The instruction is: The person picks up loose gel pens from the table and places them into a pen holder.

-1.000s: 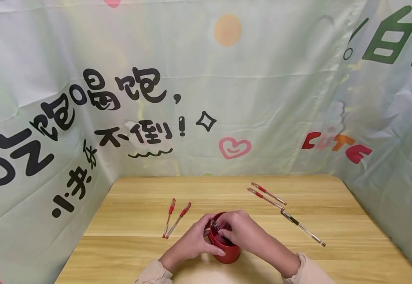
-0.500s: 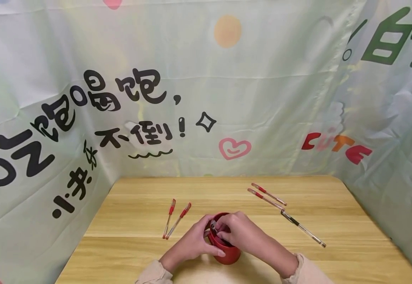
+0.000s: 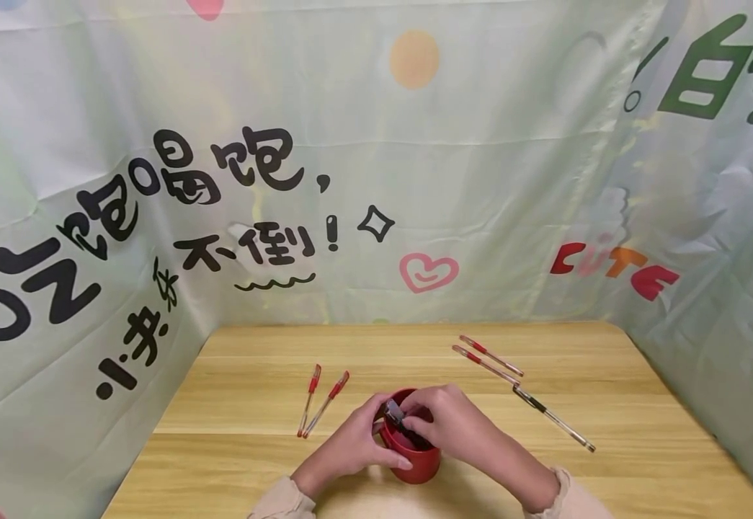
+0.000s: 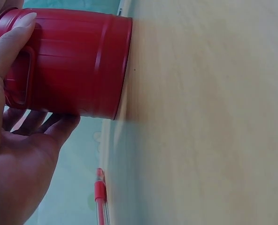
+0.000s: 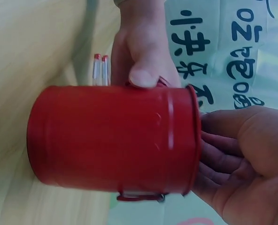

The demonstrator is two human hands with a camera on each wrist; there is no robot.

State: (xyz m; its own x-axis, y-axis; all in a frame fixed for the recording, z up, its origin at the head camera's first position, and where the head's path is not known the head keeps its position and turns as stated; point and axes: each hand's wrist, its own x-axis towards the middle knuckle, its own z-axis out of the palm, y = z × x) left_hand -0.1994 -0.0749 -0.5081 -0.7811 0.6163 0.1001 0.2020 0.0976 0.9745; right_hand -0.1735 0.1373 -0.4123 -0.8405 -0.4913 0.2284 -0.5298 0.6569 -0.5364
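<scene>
My left hand (image 3: 359,436) holds a red metal cup (image 3: 418,468) from its left side, the thumb along the near wall and the fingers round the far side. In the left wrist view the cup (image 4: 78,65) shows a loop handle under the thumb. My right hand (image 3: 444,418) reaches over the rim and pinches a black pen (image 3: 394,412) at the mouth, its clear end showing above the fingers and its lower part hidden in the cup. In the right wrist view, the right hand's fingers (image 5: 221,152) curl at the cup's mouth.
Two red pens (image 3: 326,402) lie left of the cup on the wooden table (image 3: 246,461). Farther right lie two more red pens (image 3: 488,358) and a black pen (image 3: 554,417). A printed cloth (image 3: 499,180) hangs around the table's back and sides.
The right hand has shifted slightly right and up, and more of the black pen now shows above the cup's rim. The left hand and the cup have hardly moved.
</scene>
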